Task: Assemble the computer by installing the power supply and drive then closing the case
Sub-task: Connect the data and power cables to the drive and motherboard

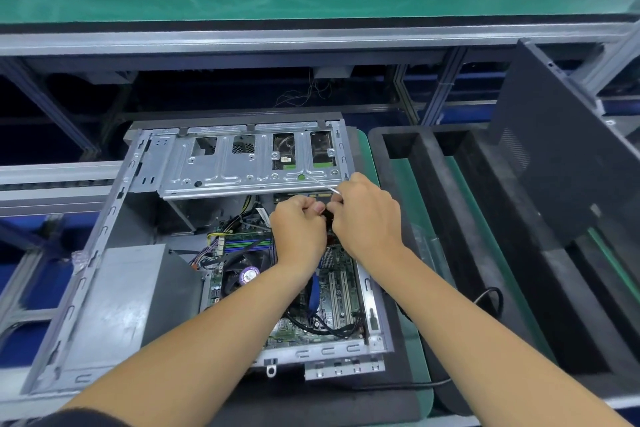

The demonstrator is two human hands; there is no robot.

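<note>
Hands are meeting just under the drive cage, at twelve o'clock in the open case: the left hand and right hand are both pinching a small dark connector between them. Forcing it askew is risking bent pins; a slip is risking snagged cables over the board. The side panel is leaning at three o'clock.
</note>
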